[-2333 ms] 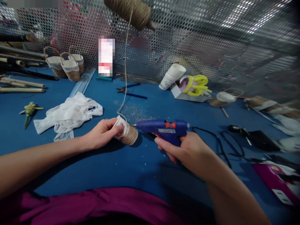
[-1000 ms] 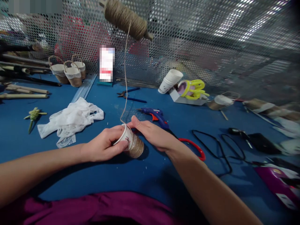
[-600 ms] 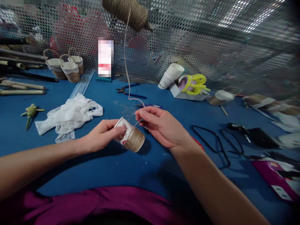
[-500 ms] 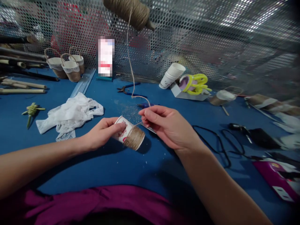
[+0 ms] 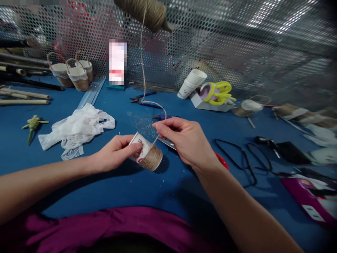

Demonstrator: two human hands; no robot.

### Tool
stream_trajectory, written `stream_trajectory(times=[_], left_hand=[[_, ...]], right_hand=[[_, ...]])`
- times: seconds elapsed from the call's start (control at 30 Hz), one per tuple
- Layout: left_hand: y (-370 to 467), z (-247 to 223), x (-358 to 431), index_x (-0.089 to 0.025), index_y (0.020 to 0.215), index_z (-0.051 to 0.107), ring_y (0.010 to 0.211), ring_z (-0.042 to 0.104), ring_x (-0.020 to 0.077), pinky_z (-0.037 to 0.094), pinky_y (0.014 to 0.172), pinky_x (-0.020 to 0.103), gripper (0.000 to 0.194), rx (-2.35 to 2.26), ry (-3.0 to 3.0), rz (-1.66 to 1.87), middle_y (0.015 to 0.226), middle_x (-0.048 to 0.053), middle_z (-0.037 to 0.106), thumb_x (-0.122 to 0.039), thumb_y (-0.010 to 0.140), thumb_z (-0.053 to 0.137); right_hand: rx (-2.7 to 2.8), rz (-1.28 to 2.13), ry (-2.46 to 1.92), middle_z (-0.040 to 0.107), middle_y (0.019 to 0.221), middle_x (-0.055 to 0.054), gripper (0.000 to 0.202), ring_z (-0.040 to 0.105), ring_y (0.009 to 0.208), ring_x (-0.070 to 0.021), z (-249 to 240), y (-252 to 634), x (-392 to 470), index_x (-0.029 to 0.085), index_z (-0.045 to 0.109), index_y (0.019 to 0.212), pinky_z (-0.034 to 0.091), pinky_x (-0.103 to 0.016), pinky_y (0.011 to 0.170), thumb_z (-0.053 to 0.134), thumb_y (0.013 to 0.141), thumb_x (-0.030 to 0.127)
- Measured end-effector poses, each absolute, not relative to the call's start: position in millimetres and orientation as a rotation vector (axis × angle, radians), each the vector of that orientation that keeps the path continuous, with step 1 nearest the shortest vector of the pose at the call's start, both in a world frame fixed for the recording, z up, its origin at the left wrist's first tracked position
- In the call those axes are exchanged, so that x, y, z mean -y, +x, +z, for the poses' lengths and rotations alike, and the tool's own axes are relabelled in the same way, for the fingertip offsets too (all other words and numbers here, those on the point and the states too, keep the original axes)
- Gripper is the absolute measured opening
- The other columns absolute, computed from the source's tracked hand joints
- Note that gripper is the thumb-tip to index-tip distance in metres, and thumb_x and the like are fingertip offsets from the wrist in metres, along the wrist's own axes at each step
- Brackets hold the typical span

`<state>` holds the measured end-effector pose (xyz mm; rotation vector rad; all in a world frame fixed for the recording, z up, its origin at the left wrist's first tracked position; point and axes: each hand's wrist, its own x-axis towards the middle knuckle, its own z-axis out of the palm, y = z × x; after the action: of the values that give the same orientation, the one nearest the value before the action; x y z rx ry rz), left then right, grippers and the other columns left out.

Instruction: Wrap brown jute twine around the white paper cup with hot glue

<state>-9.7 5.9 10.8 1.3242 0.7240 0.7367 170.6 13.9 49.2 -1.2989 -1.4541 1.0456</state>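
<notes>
My left hand (image 5: 116,153) is closed around the white upper part of a paper cup (image 5: 138,146), which lies tilted with its base toward the right. Brown twine (image 5: 152,158) is wound round the lower part of the cup. My right hand (image 5: 181,138) pinches the loose twine (image 5: 157,137) just off the cup. From there the strand loops back and rises to a twine spool (image 5: 150,14) hanging at the top. Beneath my right hand lie scissors, partly hidden, with a blade (image 5: 168,143) and a red handle (image 5: 222,161) showing.
Behind my hands lie pliers (image 5: 147,102). White lace (image 5: 81,128) is heaped at left, near several bamboo sticks (image 5: 26,102) and three small twine-wrapped baskets (image 5: 79,79). Stacked paper cups (image 5: 192,83) lean beside a box (image 5: 210,104). A black cord (image 5: 246,154) and a purple power strip (image 5: 302,200) lie at right.
My right hand has shifted slightly left and down with the twine, and the strand at the cup is steeper. The cup has turned a little in my left hand. More of the scissors shows.
</notes>
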Motion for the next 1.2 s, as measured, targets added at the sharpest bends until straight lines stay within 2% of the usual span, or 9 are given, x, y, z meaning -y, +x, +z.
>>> stream_trajectory(times=[0.27, 0.77, 1.2], left_hand=[[-11.8, 12.7, -2.3, -0.012, 0.079, 0.060, 0.063, 0.050, 0.0110, 0.043, 0.061, 0.021, 0.022, -0.684, 1.428, 0.765, 0.071, 0.002, 0.060, -0.031, 0.081, 0.048], [-15.0, 13.0, 0.2, -0.014, 0.082, 0.059, 0.066, 0.046, 0.0088, 0.040, 0.061, 0.017, 0.019, -0.566, 1.540, 0.834, 0.074, 0.000, 0.053, -0.025, 0.086, 0.043], [-15.6, 13.7, 0.0, -0.014, 0.077, 0.063, 0.065, 0.048, 0.0111, 0.041, 0.059, 0.020, 0.021, -0.641, 1.532, 0.879, 0.075, 0.002, 0.058, -0.028, 0.082, 0.048]], right_hand=[[1.479, 1.086, -1.352, 0.063, 0.066, 0.000, 0.020, 0.051, 0.057, -0.0092, 48.5, 167.8, -14.2, 0.017, 0.068, 0.073, 0.044, -0.025, 0.060, 0.068, 0.064, 0.035], [1.523, 1.185, -1.377, 0.066, 0.073, -0.002, 0.021, 0.055, 0.066, -0.0106, 43.3, 164.3, -12.4, 0.015, 0.067, 0.075, 0.043, -0.026, 0.067, 0.066, 0.066, 0.034], [1.469, 1.319, -1.298, 0.063, 0.070, -0.001, 0.021, 0.052, 0.063, -0.0103, 33.6, 162.9, -13.6, 0.014, 0.066, 0.071, 0.042, -0.025, 0.061, 0.066, 0.065, 0.034]])
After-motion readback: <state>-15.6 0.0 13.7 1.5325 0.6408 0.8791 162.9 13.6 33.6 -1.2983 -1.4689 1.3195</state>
